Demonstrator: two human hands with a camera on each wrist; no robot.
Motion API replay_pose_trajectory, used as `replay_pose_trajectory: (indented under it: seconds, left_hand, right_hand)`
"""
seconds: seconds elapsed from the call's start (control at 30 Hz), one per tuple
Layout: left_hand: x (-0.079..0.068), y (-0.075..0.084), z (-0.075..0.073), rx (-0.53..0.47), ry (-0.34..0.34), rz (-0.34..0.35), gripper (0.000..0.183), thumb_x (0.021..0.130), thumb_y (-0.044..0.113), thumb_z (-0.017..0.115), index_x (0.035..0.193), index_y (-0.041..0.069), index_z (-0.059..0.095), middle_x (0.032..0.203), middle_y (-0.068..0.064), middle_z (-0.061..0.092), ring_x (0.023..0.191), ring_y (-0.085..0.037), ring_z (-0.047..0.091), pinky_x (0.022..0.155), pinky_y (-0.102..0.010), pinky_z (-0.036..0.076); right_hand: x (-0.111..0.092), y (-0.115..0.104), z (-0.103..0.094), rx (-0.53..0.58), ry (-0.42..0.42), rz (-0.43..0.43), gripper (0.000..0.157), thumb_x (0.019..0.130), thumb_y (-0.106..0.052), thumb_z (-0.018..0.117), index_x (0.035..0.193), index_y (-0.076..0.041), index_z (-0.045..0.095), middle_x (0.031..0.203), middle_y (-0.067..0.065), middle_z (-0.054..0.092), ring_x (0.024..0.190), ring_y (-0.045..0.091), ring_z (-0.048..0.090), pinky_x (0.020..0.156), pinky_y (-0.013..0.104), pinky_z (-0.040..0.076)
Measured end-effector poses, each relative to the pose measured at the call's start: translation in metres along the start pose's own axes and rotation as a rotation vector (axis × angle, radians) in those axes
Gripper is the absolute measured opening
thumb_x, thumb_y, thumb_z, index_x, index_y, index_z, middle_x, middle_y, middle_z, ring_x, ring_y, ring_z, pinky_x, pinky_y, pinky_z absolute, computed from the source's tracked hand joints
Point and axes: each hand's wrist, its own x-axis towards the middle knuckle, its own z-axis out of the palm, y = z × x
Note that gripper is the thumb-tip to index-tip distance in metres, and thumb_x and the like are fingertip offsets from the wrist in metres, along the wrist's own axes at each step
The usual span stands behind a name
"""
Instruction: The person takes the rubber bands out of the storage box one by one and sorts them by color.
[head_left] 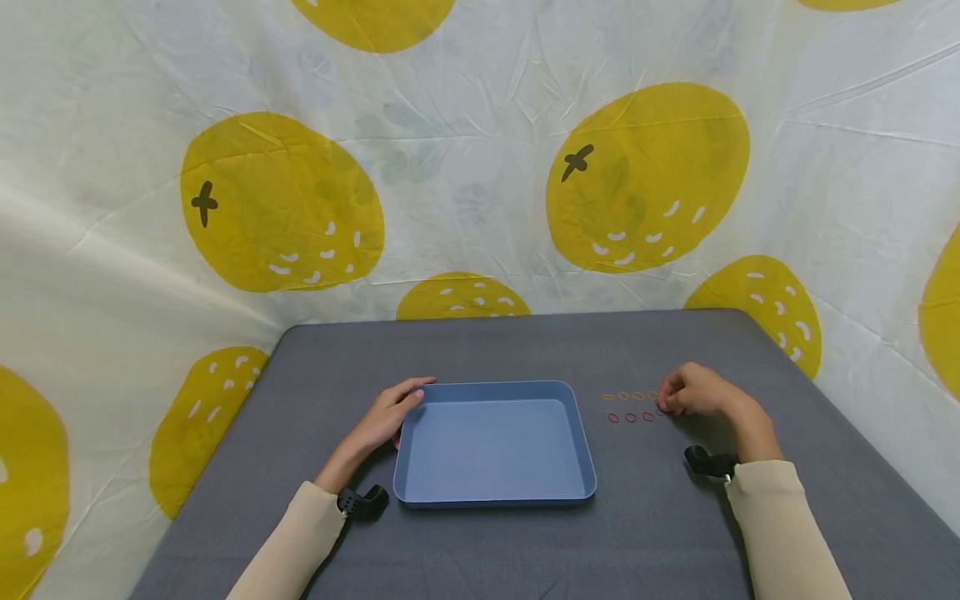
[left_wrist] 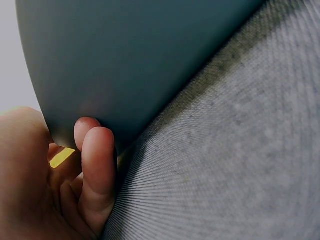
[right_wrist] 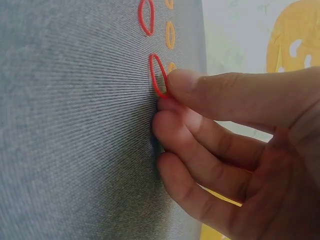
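A shallow blue tray (head_left: 495, 450) lies on the table. My left hand (head_left: 386, 414) grips its far left corner, with the thumb over the rim. In the left wrist view, curled fingers (left_wrist: 97, 162) press against the tray's outer wall (left_wrist: 125, 60). To the right of the tray, my right hand (head_left: 693, 392) pinches a red rubber band (right_wrist: 156, 75) between thumb and fingertips, low against the cloth. Beside it lie a row of red rubber bands (head_left: 631, 417) and, farther back, a row of orange rubber bands (head_left: 623, 396). The right hand partly hides the end of the orange row.
Grey cloth (head_left: 480, 550) covers the table. A white curtain (head_left: 465, 208) printed with big yellow fruit hangs behind and at both sides of it. Each wrist wears a black camera strap, the left one (head_left: 363, 503) close to the tray's near left side.
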Motion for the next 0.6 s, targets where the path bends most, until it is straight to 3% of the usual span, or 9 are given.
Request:
replay_pose_trajectory:
  seconds: [0.27, 0.6]
  left_hand:
    - [0.0007, -0.0016, 0.0005, 0.010, 0.011, -0.007, 0.034, 0.103, 0.038, 0.043, 0.136, 0.036, 0.052, 0.130, -0.008, 0.058, 0.039, -0.027, 0.051, 0.038, -0.046, 0.049]
    - [-0.0009, -0.0030, 0.0006, 0.009, 0.008, -0.003, 0.035, 0.103, 0.038, 0.044, 0.137, 0.035, 0.052, 0.129, -0.010, 0.059, 0.037, -0.027, 0.050, 0.038, -0.046, 0.048]
  right_hand:
    - [-0.0017, -0.0020, 0.0004, -0.005, 0.032, 0.027, 0.005, 0.084, -0.005, 0.065, 0.081, -0.002, 0.068, 0.070, 0.004, 0.062, 0.064, 0.013, 0.054, 0.057, 0.026, 0.047]
    - [-0.0023, -0.0063, 0.0004, -0.008, 0.058, -0.018, 0.008, 0.087, -0.003, 0.061, 0.085, -0.002, 0.068, 0.073, 0.006, 0.063, 0.067, 0.016, 0.056, 0.059, 0.026, 0.048]
